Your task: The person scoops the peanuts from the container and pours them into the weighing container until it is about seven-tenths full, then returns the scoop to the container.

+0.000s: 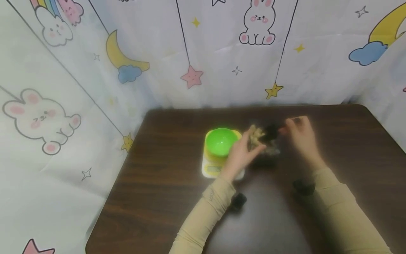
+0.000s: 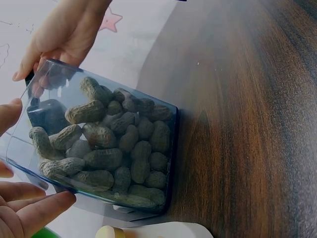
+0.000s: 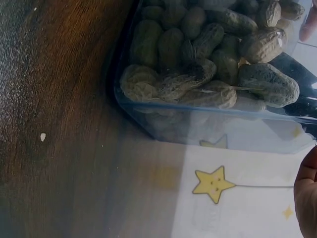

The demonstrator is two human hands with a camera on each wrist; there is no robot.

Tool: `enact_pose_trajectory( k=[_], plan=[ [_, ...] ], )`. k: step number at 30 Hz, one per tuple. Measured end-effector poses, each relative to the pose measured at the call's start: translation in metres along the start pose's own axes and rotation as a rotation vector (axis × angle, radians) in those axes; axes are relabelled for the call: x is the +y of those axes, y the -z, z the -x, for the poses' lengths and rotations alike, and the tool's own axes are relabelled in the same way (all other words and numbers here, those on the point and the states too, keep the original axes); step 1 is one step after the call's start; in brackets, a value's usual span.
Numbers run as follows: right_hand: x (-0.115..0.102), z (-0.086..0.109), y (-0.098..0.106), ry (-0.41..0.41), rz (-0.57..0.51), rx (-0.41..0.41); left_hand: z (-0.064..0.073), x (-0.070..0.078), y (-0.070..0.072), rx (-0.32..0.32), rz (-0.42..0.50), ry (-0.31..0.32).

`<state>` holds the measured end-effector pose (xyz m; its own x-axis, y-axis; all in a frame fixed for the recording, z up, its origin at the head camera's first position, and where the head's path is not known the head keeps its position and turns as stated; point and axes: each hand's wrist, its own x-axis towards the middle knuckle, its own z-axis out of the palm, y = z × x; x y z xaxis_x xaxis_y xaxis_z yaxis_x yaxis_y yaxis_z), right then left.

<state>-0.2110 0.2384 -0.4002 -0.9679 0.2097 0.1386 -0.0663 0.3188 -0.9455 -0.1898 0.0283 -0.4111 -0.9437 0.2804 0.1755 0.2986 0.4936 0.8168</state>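
Observation:
A clear, squarish plastic container [image 2: 172,148] full of unshelled peanuts [image 2: 104,158] stands on the table. My left hand [image 1: 241,155] holds it at the side near the rim, thumb and fingers spread apart along the wall. On the far side, my right hand [image 1: 301,135] grips a black handle; in the left wrist view this leads to a dark scoop [image 2: 48,116] at the container's mouth, among the topmost peanuts. Only part of the right hand enters the right wrist view, at the right edge. In the head view the container and scoop are blurred.
Left of the container, a green bowl [image 1: 222,141] sits on a white and yellow kitchen scale [image 1: 207,172], partly behind the left hand. The dark wooden table [image 1: 158,158] ends at a curtain with cartoon prints [image 1: 215,49]. A small pale crumb [image 3: 43,137] lies on the table.

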Motion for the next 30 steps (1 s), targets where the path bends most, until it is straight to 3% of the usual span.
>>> enact_pose_trajectory(
  k=[5,11,17,26,30],
  plan=[
    [-0.0004,0.0013,-0.0010,0.008,-0.071,-0.012,0.0001,0.0010,0.0001,-0.007,-0.005,0.009],
    [-0.0003,0.0008,-0.0009,0.039,0.032,-0.027,0.0002,0.0007,0.0007,-0.014,-0.022,0.028],
    [0.0029,0.0006,0.0017,0.000,0.094,-0.018,0.0007,0.0006,0.0006,-0.024,-0.034,0.048],
    [0.0061,0.0035,-0.0004,-0.019,-0.014,-0.060,0.0000,0.0009,-0.0002,-0.025,-0.045,0.051],
    [0.0079,0.0042,-0.0006,-0.024,0.011,-0.064,-0.0008,0.0007,-0.0002,-0.030,-0.039,0.053]
  ],
)
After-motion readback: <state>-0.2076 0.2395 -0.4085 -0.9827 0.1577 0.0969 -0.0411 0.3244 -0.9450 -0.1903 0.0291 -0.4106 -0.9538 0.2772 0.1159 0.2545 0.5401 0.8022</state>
